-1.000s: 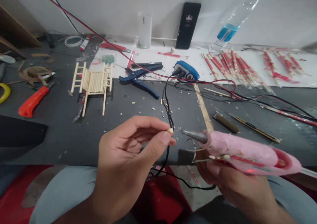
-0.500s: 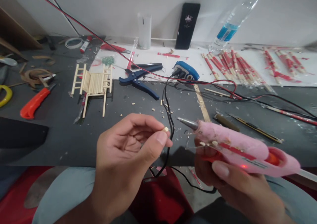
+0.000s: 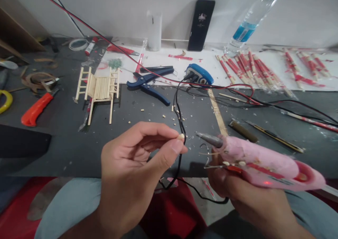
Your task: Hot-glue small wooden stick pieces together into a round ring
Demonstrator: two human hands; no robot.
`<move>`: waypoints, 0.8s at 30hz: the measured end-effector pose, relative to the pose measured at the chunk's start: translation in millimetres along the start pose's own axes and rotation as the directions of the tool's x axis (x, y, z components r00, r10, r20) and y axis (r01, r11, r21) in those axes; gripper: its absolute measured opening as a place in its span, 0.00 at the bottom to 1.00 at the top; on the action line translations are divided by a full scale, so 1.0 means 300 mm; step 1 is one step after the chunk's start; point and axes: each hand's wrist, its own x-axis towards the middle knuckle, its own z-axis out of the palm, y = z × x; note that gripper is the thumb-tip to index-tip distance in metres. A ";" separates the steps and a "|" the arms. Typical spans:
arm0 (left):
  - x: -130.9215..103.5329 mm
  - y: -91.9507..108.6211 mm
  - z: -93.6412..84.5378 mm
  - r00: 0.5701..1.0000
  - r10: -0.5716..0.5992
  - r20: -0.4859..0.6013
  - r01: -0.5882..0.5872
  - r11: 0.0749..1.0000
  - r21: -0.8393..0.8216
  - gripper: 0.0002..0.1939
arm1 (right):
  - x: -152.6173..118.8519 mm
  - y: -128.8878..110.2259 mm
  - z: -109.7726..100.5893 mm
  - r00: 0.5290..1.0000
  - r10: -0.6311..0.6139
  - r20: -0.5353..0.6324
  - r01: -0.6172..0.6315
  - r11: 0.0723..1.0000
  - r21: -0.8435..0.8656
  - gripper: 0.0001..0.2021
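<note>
Between thumb and forefinger, my left hand [image 3: 139,165] pinches a tiny piece of wooden stick [image 3: 181,136]. My right hand [image 3: 245,193] is wrapped round a pink glue gun [image 3: 264,159], whose red light glows and whose metal nozzle points left. A small gap separates the nozzle tip from the wooden piece. Strings of glue and pale bits cling to the gun's side. Farther back on the left stands a miniature chair [image 3: 101,89] made of thin wooden sticks.
Blue cutters [image 3: 150,85] lie behind my left hand, among scattered stick offcuts. A blue power socket [image 3: 199,75] has black cables running across the table. Red-wrapped sticks [image 3: 253,69], a bottle [image 3: 244,31], a phone [image 3: 202,25] and an orange-handled knife [image 3: 37,110] are around.
My right hand has shifted the glue gun slightly right and down, so its nozzle tip sits lower. My left hand, with the wooden piece, has moved a little to the right.
</note>
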 end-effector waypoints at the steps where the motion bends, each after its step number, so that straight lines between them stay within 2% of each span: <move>1: 0.000 0.001 0.001 1.000 0.002 -0.006 -0.001 1.000 0.002 0.14 | 0.002 -0.001 0.000 1.000 -0.010 0.012 0.010 1.000 -0.010 0.12; 7: -0.002 0.008 0.013 0.998 0.002 -0.056 -0.003 1.000 -0.005 0.14 | 0.010 -0.008 0.002 0.998 -0.030 0.057 0.032 0.999 -0.039 0.12; 11: 0.000 0.002 0.003 1.000 0.019 -0.020 -0.019 1.000 0.023 0.13 | 0.009 -0.018 0.003 0.998 -0.039 0.048 0.041 0.998 -0.049 0.12; 13: 0.002 -0.005 -0.006 0.999 0.034 -0.024 -0.033 0.999 0.035 0.13 | 0.006 -0.025 0.007 0.998 -0.027 0.062 0.028 1.000 -0.013 0.13; 16: 0.005 -0.008 -0.010 0.998 0.042 -0.053 -0.041 0.999 0.032 0.11 | 0.002 -0.031 0.017 0.995 0.060 0.084 -0.070 0.989 0.132 0.17; 19: 0.003 0.003 0.001 0.995 0.010 -0.098 -0.008 1.000 0.016 0.11 | 0.003 -0.028 0.020 0.992 0.092 0.083 -0.110 0.963 0.245 0.21; 24: -0.006 0.029 0.023 0.990 -0.068 -0.122 0.076 0.995 0.062 0.10 | 0.013 -0.011 0.005 0.997 0.042 0.058 -0.051 0.983 0.176 0.19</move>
